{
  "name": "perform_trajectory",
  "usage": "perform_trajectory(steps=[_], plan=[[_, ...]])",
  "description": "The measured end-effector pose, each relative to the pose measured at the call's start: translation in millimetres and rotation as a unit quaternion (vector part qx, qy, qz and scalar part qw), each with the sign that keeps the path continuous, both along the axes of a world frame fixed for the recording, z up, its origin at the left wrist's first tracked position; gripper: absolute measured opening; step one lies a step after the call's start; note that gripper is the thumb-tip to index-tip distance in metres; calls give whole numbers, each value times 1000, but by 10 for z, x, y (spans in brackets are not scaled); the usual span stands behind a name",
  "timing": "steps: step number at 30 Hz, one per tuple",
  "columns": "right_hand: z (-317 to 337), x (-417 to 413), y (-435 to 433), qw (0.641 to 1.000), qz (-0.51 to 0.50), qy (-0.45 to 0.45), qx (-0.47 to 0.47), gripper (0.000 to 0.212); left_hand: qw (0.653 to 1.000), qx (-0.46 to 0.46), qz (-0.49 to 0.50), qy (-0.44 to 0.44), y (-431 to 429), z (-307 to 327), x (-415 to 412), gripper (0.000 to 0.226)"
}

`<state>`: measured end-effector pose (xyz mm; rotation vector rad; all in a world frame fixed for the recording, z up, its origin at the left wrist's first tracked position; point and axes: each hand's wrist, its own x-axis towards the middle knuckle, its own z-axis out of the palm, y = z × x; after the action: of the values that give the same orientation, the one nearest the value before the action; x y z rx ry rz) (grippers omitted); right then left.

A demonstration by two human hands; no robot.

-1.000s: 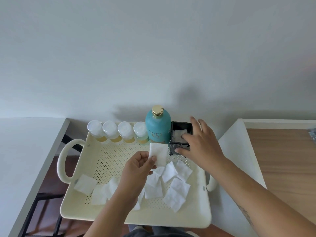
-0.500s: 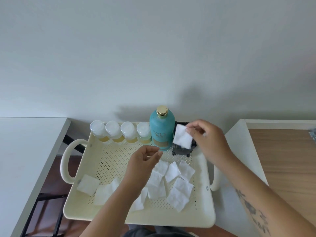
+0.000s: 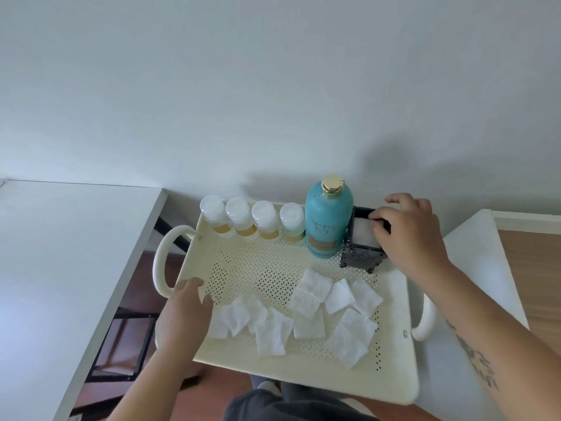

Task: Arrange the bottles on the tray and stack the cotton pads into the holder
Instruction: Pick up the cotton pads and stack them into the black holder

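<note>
Holder [image 3: 361,253] under right hand [image 3: 406,235], fingers [image 3: 376,215] curled over rim.

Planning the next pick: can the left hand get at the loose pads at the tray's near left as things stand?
Probably yes. The left hand lies at the tray edge right beside the nearest cotton pads, with nothing between. The right hand is off at the holder.

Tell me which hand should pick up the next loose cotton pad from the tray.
Left. The left hand hovers at the leftmost loose cotton pads on the tray, apparently empty. The right hand is occupied at the black holder, pressing a pad in.
</note>
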<state>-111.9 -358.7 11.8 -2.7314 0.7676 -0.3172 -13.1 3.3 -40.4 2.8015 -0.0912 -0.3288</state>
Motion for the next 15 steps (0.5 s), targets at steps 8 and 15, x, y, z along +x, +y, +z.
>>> perform_trajectory(steps=[8, 15], plan=[[-126, -136, 35, 997, 52, 21, -55, 29, 993, 122, -5, -1, 73, -52, -124, 27], [-59, -46, 87, 990, 53, 128, -25, 57, 988, 152, -19, -3, 50, -144, -97, 7]])
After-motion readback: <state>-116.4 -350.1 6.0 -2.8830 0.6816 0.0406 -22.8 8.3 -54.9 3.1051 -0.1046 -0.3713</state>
